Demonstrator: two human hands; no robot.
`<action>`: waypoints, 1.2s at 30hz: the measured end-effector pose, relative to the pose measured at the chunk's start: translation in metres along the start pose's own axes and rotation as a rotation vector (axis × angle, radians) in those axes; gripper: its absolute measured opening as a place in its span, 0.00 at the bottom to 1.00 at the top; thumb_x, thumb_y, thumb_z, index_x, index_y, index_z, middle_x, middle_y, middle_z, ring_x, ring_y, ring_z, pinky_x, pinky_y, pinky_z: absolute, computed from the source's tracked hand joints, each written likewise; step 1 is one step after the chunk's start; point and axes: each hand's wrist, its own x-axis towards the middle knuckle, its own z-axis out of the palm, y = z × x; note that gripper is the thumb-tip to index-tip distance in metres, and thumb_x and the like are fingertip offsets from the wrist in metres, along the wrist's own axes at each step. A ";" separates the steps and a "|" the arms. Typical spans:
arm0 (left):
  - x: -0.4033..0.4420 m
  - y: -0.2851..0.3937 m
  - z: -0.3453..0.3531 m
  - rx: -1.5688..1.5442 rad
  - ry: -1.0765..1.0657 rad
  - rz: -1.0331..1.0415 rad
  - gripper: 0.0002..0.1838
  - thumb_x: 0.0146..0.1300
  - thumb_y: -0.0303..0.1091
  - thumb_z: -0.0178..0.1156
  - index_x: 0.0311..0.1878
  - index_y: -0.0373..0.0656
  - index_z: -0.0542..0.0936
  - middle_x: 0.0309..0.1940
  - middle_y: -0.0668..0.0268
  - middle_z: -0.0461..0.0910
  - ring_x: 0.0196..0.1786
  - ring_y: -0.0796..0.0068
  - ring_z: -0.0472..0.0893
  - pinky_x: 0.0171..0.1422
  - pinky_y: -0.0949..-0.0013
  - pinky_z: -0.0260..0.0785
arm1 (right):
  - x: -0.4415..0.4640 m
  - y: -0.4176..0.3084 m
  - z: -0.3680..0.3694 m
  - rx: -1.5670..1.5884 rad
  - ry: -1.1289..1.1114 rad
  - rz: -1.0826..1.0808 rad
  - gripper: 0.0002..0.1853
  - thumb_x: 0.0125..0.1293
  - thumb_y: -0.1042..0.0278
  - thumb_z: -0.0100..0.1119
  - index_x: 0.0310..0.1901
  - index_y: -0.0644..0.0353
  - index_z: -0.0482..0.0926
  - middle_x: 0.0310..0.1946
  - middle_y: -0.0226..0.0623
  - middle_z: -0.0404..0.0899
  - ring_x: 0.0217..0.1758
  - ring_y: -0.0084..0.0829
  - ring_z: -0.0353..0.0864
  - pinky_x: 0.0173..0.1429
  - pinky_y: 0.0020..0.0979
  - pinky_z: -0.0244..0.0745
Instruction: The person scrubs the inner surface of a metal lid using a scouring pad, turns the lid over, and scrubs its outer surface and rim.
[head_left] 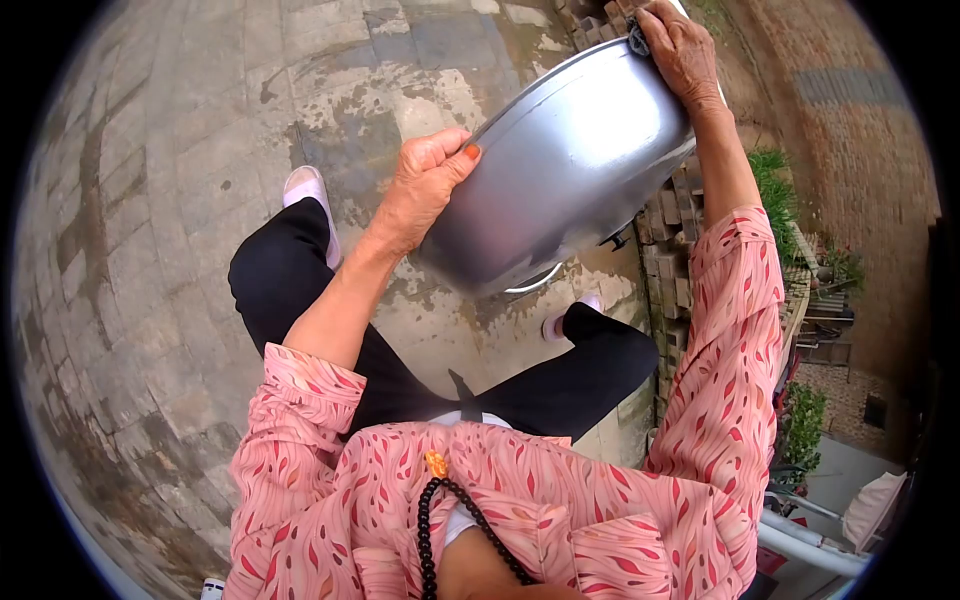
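A large silver metal basin (570,160) is held up in front of me, tilted on its side, its outer wall facing me. My left hand (425,185) is closed over its near-left rim, with the thumb lying on the outside. At the upper right end of the rim, my right hand (682,50) is closed on a dark grey crumpled scrubbing pad (638,38), pressed against the edge. The fingers of both hands are partly hidden behind the rim, and the inside of the basin is out of sight.
Below the basin shows a curved white rim (535,280), mostly covered, and a small black fitting (617,240). Stacked bricks (672,270) line the right side, with green plants (772,190) beyond. The paved ground (180,250) has wet patches.
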 end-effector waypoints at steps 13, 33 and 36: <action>0.006 0.002 0.055 0.281 0.013 0.132 0.08 0.72 0.31 0.54 0.41 0.36 0.79 0.28 0.77 0.75 0.30 0.90 0.70 0.33 0.80 0.64 | -0.090 -0.126 -0.039 0.097 0.259 -0.084 0.07 0.54 0.76 0.65 0.35 0.59 0.78 0.31 0.34 0.76 0.32 0.34 0.79 0.33 0.32 0.74; 0.015 0.000 0.063 0.349 0.197 0.237 0.06 0.66 0.32 0.58 0.37 0.39 0.80 0.18 0.60 0.72 0.23 0.73 0.71 0.31 0.66 0.65 | -0.108 -0.144 -0.037 -0.024 0.215 -0.106 0.07 0.51 0.77 0.61 0.33 0.57 0.76 0.26 0.33 0.74 0.30 0.36 0.77 0.32 0.35 0.73; 0.014 -0.001 0.063 0.371 0.210 0.244 0.06 0.66 0.31 0.58 0.37 0.39 0.80 0.18 0.60 0.71 0.22 0.73 0.70 0.30 0.65 0.65 | -0.092 -0.121 -0.043 -0.124 0.224 -0.012 0.04 0.53 0.74 0.60 0.31 0.57 0.76 0.26 0.33 0.73 0.29 0.36 0.76 0.30 0.35 0.72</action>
